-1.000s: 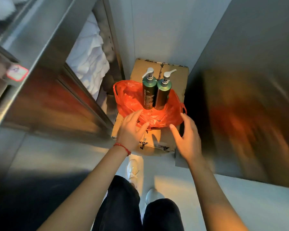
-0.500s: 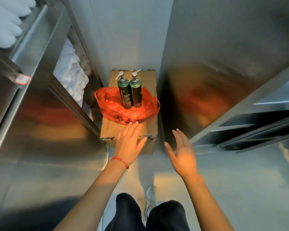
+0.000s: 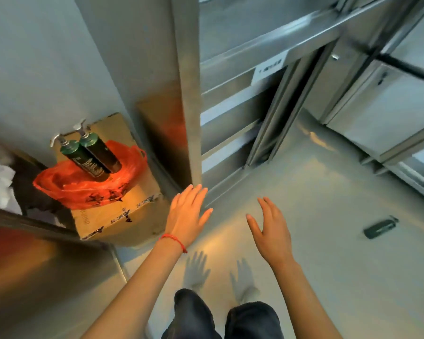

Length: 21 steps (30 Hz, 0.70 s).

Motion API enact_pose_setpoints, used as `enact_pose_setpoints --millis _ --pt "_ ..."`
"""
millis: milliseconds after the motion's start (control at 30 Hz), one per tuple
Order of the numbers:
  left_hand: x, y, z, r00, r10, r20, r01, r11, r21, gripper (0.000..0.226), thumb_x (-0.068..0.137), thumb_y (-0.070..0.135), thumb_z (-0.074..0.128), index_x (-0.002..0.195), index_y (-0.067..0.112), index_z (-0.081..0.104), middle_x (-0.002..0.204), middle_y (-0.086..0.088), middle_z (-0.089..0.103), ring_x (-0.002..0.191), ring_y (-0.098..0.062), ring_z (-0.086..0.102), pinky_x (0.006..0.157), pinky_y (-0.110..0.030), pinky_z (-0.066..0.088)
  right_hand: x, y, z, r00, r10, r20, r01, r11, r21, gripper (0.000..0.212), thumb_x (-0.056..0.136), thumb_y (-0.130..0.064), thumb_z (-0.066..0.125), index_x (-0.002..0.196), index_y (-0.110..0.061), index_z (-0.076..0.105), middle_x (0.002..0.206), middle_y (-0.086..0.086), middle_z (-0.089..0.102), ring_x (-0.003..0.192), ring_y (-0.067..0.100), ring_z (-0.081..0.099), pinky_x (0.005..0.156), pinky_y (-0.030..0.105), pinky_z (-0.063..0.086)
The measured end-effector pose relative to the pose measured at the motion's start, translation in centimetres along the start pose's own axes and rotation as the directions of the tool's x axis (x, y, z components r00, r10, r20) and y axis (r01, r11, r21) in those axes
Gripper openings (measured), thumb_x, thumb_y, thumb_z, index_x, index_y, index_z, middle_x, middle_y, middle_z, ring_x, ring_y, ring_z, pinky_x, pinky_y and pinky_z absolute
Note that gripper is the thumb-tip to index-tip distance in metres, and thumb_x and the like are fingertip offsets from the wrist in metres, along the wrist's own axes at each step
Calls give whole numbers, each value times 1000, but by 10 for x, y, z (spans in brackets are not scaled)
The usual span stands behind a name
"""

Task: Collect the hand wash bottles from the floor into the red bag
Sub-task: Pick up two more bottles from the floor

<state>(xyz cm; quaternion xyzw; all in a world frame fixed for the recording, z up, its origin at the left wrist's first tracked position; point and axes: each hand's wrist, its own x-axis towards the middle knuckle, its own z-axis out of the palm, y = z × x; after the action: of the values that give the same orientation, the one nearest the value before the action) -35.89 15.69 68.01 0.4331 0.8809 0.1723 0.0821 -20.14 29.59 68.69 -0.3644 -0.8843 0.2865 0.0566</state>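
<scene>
A translucent red bag (image 3: 83,187) printed with black marks holds two dark green bottles (image 3: 93,155) with silver pumps on a brown cardboard box (image 3: 123,216) lettered in black, while another dark bottle (image 3: 380,228) lies on the pale grey floor (image 3: 316,241).

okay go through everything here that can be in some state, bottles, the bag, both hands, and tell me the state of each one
Two green pump bottles: upright in the bag, side by side.
Red bag: open, on the cardboard box.
Dark bottle: lying on the floor, uncollected.
Left hand: open, empty.
Right hand: open, empty.
</scene>
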Motion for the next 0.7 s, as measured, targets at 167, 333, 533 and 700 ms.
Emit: enact_pose_setpoints --millis 167,333,533,700 --pt "36 84 25 979 195 53 -195 981 -3 57 82 45 37 120 7 56 123 -15 60 116 -35 54 90 -52 45 -27 69 -51 976 160 -145 -156 987 36 56 91 -43 42 138 -13 36 148 8 35 137 21 30 110 33 25" --pt "62 196 61 917 388 89 -389 921 -9 55 81 43 37 117 5 57 119 -17 62 112 -36 57 88 -51 47 -62 153 -110 916 311 -254 -306 950 61 54 92 -40 44 139 -14 35 148 9 35 138 23 29 111 34 24" --pt "74 319 109 805 575 148 -575 817 -48 53 81 43 38 115 6 58 115 -16 64 108 -35 59 86 -50 48 -113 246 -168 788 501 -358 -493 862 121 54 92 -40 44 138 -13 36 147 10 36 137 24 30 110 36 26" --pt "88 388 132 703 691 168 -689 720 -83 51 81 41 40 114 7 59 114 -15 65 106 -34 60 86 -49 49 -134 292 -197 667 629 -399 -606 770 202 55 91 -38 46 139 -14 34 148 9 34 138 22 28 111 35 24"
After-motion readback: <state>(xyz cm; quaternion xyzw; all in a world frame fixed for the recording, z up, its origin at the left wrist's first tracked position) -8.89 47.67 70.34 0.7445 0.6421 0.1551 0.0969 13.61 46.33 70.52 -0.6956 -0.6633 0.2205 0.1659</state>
